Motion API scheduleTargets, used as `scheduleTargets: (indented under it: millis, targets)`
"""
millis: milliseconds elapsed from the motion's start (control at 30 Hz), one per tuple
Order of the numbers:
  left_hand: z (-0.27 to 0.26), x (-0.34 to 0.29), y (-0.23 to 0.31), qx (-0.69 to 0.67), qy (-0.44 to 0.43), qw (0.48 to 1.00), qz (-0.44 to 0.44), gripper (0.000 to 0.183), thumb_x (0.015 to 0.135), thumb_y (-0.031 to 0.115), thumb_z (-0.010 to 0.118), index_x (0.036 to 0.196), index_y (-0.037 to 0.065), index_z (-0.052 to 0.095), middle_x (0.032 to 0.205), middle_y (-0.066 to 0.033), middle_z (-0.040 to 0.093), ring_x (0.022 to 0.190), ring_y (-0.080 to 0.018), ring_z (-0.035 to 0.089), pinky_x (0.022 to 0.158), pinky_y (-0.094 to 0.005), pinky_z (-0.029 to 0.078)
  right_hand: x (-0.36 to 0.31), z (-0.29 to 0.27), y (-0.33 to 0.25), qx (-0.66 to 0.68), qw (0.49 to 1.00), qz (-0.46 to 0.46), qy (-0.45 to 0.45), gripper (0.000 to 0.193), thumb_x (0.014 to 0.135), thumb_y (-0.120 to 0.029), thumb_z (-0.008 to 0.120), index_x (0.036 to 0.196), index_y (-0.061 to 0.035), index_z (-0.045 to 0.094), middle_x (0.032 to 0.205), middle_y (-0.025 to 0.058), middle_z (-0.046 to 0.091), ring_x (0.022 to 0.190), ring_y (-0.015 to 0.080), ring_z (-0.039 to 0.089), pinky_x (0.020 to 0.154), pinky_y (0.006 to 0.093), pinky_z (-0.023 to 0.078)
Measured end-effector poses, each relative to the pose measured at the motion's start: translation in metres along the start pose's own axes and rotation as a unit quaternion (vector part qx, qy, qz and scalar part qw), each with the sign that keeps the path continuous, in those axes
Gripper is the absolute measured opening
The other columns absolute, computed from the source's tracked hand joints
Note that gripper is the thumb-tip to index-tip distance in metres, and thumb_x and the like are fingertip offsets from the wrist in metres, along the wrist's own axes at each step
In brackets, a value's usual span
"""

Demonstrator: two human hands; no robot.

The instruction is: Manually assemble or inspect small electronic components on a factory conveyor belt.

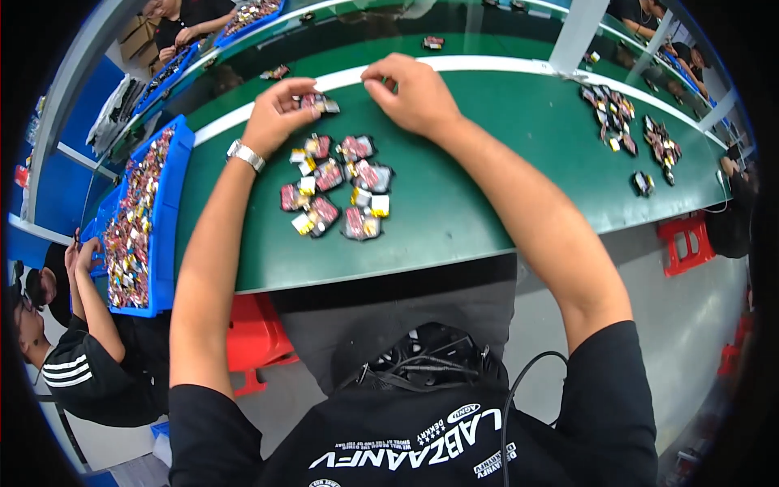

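My left hand (280,112) is closed, thumb and fingers around a small packet (322,104) with a red and dark wrapper, just above the green table. To its right my right hand (412,93) is raised near the white rail, fingers curled and the thumb a little apart, with nothing visible between them. Between my forearms lie several similar packets (329,174) in two rough columns. They are dark-edged and reddish, with small white and yellow pieces (379,204) on or beside them.
At my left stands a blue tray (182,174) heaped with small wrapped packets. More packets (610,118) lie in piles at the table's right. Beyond the white rail (479,63), a green belt (349,50) carries scattered packets. Other people sit on the left and across; red stools stand below.
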State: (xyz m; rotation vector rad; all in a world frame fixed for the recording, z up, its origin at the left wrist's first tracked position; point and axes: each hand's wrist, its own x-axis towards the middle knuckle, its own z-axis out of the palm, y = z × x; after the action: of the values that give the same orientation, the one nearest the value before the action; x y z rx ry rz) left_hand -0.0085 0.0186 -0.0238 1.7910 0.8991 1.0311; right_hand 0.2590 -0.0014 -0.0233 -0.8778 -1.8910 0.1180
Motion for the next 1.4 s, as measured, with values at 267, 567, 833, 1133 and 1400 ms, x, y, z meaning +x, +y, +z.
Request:
scheduleTargets:
  millis: [267,567,833,1133,1400]
  targets:
    - [0.004,-0.002,0.008,0.049,0.014,0.998,-0.023,0.046,0.083,0.001,0.074,0.126,-0.002,0.058,0.119,-0.0116,0.065,0.100,-0.0128,0.065,0.090,-0.0263,0.054,-0.028,-0.046,-0.014,-0.016,0.997,0.066,-0.025,0.015,0.086,-0.016,0.063,0.095,-0.0099,0.073,0.089,0.0093,0.069,0.080,0.0263,0.066,0.075,0.0371,0.053]
    - [-0.001,0.000,0.007,0.034,0.019,0.999,0.006,0.043,0.081,-0.003,0.074,0.122,-0.001,0.059,0.115,-0.0089,0.066,0.101,-0.0132,0.064,0.091,-0.0282,0.054,-0.012,-0.037,-0.021,0.005,0.998,0.054,-0.042,0.014,0.085,-0.015,0.064,0.094,-0.0093,0.074,0.090,0.0101,0.069,0.078,0.0277,0.066,0.072,0.0372,0.053]
    - [0.008,-0.009,0.008,-0.084,-0.005,0.996,-0.023,0.053,0.079,-0.006,0.072,0.129,0.000,0.053,0.117,-0.0077,0.063,0.105,-0.0129,0.062,0.092,-0.0282,0.053,0.024,0.006,-0.030,0.091,0.989,0.013,-0.115,0.016,0.083,-0.010,0.069,0.099,-0.0097,0.071,0.095,0.0102,0.064,0.087,0.0298,0.065,0.077,0.0380,0.053]
    - [-0.001,-0.012,0.023,-0.141,-0.030,0.985,-0.095,0.066,0.085,-0.009,0.064,0.145,0.005,0.040,0.113,-0.0101,0.066,0.100,-0.0118,0.063,0.086,-0.0259,0.053,0.043,0.032,-0.031,0.048,0.980,-0.072,-0.176,0.033,0.080,-0.010,0.076,0.111,-0.0172,0.071,0.107,0.0046,0.059,0.084,0.0225,0.064,0.070,0.0343,0.056]
    - [-0.003,-0.011,0.029,-0.196,-0.038,0.972,-0.126,0.056,0.088,-0.009,0.060,0.141,0.000,0.043,0.116,-0.0131,0.065,0.106,-0.0169,0.064,0.093,-0.0315,0.054,0.046,0.034,-0.032,0.020,0.985,-0.107,-0.133,0.031,0.076,-0.006,0.074,0.106,-0.0124,0.073,0.109,0.0055,0.064,0.085,0.0209,0.065,0.068,0.0322,0.057]
